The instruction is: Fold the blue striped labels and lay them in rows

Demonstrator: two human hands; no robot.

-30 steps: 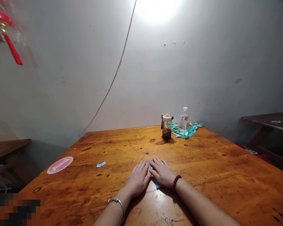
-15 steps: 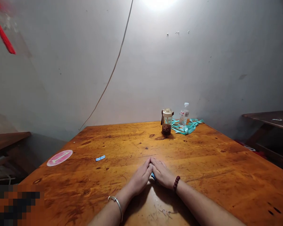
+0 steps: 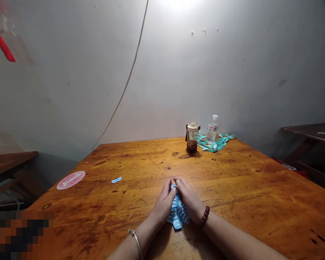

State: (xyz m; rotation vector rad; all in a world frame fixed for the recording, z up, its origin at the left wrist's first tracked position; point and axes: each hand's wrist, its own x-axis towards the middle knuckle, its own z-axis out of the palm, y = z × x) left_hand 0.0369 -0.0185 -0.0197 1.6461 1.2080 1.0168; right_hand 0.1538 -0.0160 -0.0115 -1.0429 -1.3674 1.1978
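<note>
Between my two hands is a bunch of blue-and-white striped strips (image 3: 177,213), flat and overlapping, fanned toward me on the wooden table (image 3: 141,162). My left hand (image 3: 164,204), with a silver bangle on its wrist, curves round the bunch from the left. From the right, my right hand (image 3: 189,198), wearing a dark red bead bracelet, cups it too. The fingertips come close together at the far end, and part of the bunch is covered by the palms and fingers. One similar strip (image 3: 116,180) lies alone to the left.
A tumbler with dark liquid (image 3: 192,139) stands at the back. Beside it, a clear water bottle (image 3: 212,130) stands among turquoise ribbon (image 3: 218,145). A round pink sticker (image 3: 70,180) is near the left edge. Other tables flank this one, with a wall behind.
My hands have parted at the near side, from palms covering nearly everything, and the striped strips now show between them. The view has shifted slightly.
</note>
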